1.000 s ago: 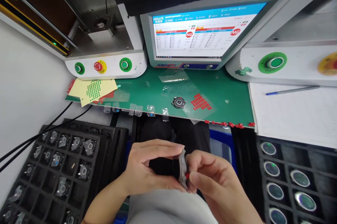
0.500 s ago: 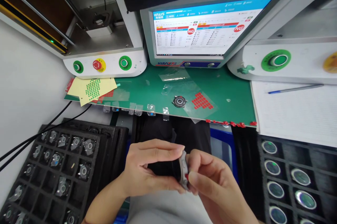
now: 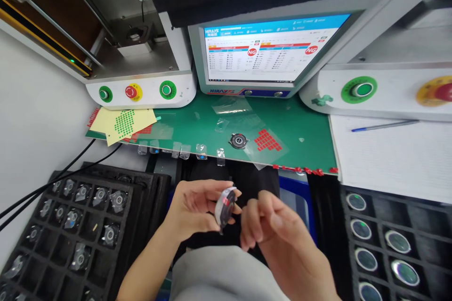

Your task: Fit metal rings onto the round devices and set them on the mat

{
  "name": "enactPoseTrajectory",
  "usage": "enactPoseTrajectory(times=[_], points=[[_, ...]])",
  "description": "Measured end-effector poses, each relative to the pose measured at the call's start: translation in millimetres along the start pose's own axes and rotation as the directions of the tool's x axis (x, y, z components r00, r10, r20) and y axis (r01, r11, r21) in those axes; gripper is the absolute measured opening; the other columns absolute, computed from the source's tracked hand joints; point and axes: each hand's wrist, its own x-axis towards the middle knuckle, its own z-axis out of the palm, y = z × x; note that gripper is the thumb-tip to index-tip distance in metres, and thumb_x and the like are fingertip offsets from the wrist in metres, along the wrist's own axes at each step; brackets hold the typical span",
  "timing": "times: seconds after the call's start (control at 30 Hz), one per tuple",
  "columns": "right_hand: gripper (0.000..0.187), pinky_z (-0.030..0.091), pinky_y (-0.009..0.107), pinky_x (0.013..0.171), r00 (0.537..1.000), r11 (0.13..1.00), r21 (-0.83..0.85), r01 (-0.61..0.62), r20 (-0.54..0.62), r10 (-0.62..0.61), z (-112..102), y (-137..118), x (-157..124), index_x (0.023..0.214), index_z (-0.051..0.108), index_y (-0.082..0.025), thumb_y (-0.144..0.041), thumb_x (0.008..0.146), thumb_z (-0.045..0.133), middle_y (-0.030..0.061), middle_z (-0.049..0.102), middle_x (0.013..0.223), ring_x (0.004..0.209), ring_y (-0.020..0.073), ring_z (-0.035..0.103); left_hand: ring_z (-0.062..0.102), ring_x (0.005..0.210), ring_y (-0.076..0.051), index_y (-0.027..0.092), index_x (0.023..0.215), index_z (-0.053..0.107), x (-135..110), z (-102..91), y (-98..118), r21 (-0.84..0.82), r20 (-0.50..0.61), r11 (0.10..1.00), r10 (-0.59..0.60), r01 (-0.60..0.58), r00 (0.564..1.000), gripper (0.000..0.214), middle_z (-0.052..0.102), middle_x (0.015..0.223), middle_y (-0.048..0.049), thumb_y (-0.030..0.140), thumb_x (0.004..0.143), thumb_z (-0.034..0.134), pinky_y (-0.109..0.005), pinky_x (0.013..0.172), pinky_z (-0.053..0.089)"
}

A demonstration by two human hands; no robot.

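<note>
My left hand (image 3: 197, 209) grips a round watch case (image 3: 223, 209) by its rim, thumb on the near side and fingers on the far side. The case is tilted on edge, with a silvery side and a dark face turned to the right. A small red sticker (image 3: 226, 201) shows on it. Just right of the case, my right hand (image 3: 271, 223) is apart from it, its fingers loosely curled and nothing visible in them. Another black watch case (image 3: 239, 140) lies on the green mat (image 3: 190, 124), beside a clear sheet of red stickers (image 3: 268, 141).
A black foam tray (image 3: 63, 244) with several watch parts is at left; another tray (image 3: 381, 216) of round watches is at right. Behind stand a monitor (image 3: 257, 56) showing NG marks and button panels (image 3: 141, 91). A pen (image 3: 384, 126) rests on paper (image 3: 381, 159).
My right hand has let go of the watch case and drawn away from it. My left hand has turned the case, moving it slightly left and up.
</note>
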Motion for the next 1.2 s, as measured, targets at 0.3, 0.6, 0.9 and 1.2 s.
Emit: enactPoseTrajectory(times=[0.3, 0.6, 0.9, 1.2], points=[[0.010, 0.058, 0.030, 0.085, 0.906, 0.891, -0.294, 0.345, -0.144, -0.398, -11, 11, -2, 0.091, 0.066, -0.026, -0.031, 0.088, 0.074, 0.0038, 0.070, 0.096, 0.093, 0.0173, 0.068, 0.069, 0.061, -0.012, 0.014, 0.103, 0.066, -4, 19.1, -15, -0.244, -0.028, 0.951, -0.205, 0.192, 0.978, 0.028, 0.074, 0.089, -0.0086, 0.040, 0.093, 0.065, -0.017, 0.049, 0.057], [0.013, 0.058, 0.021, 0.058, 0.974, 0.961, -0.185, 0.205, -0.052, -0.218, 6, 22, -1, 0.105, 0.066, -0.029, -0.035, 0.093, 0.066, 0.0062, 0.069, 0.110, 0.092, 0.0188, 0.068, 0.042, 0.045, -0.005, 0.017, 0.084, 0.052, -13, 36.9, -20, 0.289, -0.235, 0.952, -0.034, 0.103, 0.971, 0.034, 0.055, 0.069, 0.0013, 0.048, 0.098, 0.053, -0.014, 0.038, 0.033], [0.013, 0.059, 0.024, 0.073, 0.979, 0.975, -0.141, 0.172, -0.083, -0.184, 18, 18, 2, 0.097, 0.069, -0.028, -0.034, 0.086, 0.072, 0.0033, 0.072, 0.100, 0.089, 0.0164, 0.069, 0.059, 0.083, -0.016, 0.019, 0.104, 0.055, -20, 38.8, -12, 0.692, -0.009, 0.715, 0.146, -0.099, 0.989, 0.017, 0.061, 0.095, -0.0060, 0.025, 0.104, 0.039, -0.028, 0.074, 0.051], [0.010, 0.055, 0.020, 0.080, 0.972, 0.976, -0.078, 0.203, -0.102, -0.211, 19, 22, -3, 0.097, 0.071, -0.032, -0.028, 0.090, 0.064, 0.0003, 0.072, 0.099, 0.092, 0.0130, 0.067, 0.064, 0.105, -0.021, 0.021, 0.127, 0.048, -21, 36.1, -23, 0.769, 0.113, 0.587, 0.268, -0.255, 0.957, 0.030, 0.064, 0.112, -0.0097, 0.014, 0.100, 0.039, -0.033, 0.089, 0.052]])
